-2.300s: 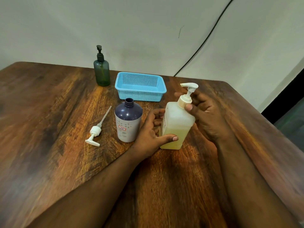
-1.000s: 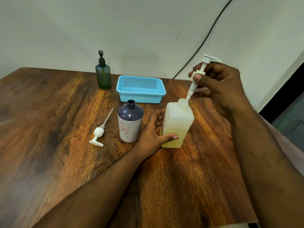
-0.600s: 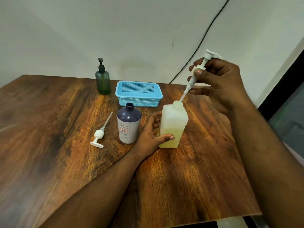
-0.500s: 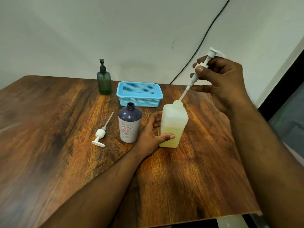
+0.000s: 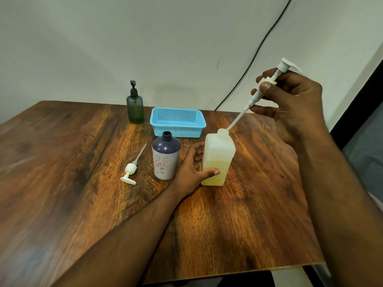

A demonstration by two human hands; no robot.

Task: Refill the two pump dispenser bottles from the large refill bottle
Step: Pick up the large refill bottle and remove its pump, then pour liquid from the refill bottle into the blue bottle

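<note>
A translucent white bottle [image 5: 220, 154] with yellowish liquid in its lower half stands upright on the table. My left hand [image 5: 189, 169] grips its lower side. My right hand [image 5: 290, 104] holds that bottle's white pump head [image 5: 277, 76] up and to the right; the tilted dip tube [image 5: 236, 121] still has its tip at the bottle's open neck. To the left stands a purple bottle [image 5: 165, 158] with its neck open, and its white pump [image 5: 131, 168] lies flat on the table beside it. A green pump bottle [image 5: 135, 106] stands at the back.
A light blue plastic basket [image 5: 178, 122] sits behind the purple bottle on the wooden table [image 5: 217, 224]. A black cable [image 5: 259, 48] runs down the wall behind. The table's right and front edges are close to my right arm.
My right hand unscrewed the pump from the white bottle and drew it up and to the right, so most of the dip tube is now out. My left hand kept its hold.
</note>
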